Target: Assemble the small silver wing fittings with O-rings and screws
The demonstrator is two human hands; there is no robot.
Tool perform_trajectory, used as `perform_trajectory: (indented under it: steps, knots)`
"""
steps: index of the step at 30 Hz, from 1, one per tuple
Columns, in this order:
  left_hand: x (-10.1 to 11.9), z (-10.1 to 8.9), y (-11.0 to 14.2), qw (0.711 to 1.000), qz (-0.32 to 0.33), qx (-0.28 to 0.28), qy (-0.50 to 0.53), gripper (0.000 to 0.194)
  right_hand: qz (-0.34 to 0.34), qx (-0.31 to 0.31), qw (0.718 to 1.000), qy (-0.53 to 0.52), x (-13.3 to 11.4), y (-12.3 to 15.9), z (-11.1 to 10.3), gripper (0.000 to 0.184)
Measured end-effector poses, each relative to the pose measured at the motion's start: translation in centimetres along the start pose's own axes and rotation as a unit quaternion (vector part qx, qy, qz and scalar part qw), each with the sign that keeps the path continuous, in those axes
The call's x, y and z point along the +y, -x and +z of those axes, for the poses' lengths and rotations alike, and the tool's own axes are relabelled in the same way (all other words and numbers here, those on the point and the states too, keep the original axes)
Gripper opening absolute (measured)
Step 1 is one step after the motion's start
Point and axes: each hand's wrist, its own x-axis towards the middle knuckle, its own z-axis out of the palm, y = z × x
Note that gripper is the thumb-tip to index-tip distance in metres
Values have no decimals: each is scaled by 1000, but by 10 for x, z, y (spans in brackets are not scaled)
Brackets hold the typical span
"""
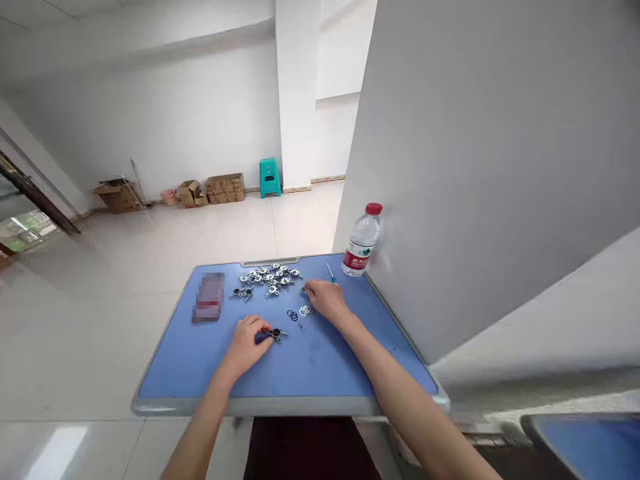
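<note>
My left hand (249, 341) rests on the blue tabletop, its thumb and fingers closed on a small metal fitting (278, 335) with a black round centre and short arms. My right hand (325, 297) reaches farther forward with its fingertips pinched together at the table; a tiny metallic bit shows there, too small to name. Between the hands lie several black rubber rings (293, 315), flat silvery plates (305, 311) and tiny metal pieces (301, 327). Beyond them is a pile of silvery metal fittings (274, 275), with a couple of black-centred fittings (241, 293) at its left.
A screwdriver (332, 274) lies behind my right hand. A water bottle (363, 240) with a red cap stands at the back right, by the grey wall. On the left lies a blurred-out flat object (209, 297). Cardboard boxes (225, 189) and a teal stool (270, 177) stand along the far wall.
</note>
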Motion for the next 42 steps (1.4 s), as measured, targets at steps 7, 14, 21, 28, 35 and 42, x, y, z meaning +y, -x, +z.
perform_trajectory:
  steps: [7, 14, 21, 28, 35, 42]
  knots:
    - [7, 0, 1, 1000, -10, 5, -5, 10, -241, -67, 963, -101, -17, 21, -5, 19]
    - [8, -1, 1, 1000, -11, -2, -5, 8, -337, -125, 933, 13, -41, 39, 0, 34]
    - [8, -1, 1, 1000, -14, -3, -12, 6, -342, -126, 926, 98, -53, 43, -1, 34]
    - [8, 0, 1, 1000, -9, 3, -17, 6, -344, -130, 921, 128, -55, 42, 3, 29]
    - [8, 1, 1, 1000, 5, 19, -21, 6, -352, -127, 917, 140, -59, 44, 3, 25]
    - [9, 2, 0, 1000, -3, 22, -13, 7, -275, -89, 956, 45, -43, 41, -1, 36]
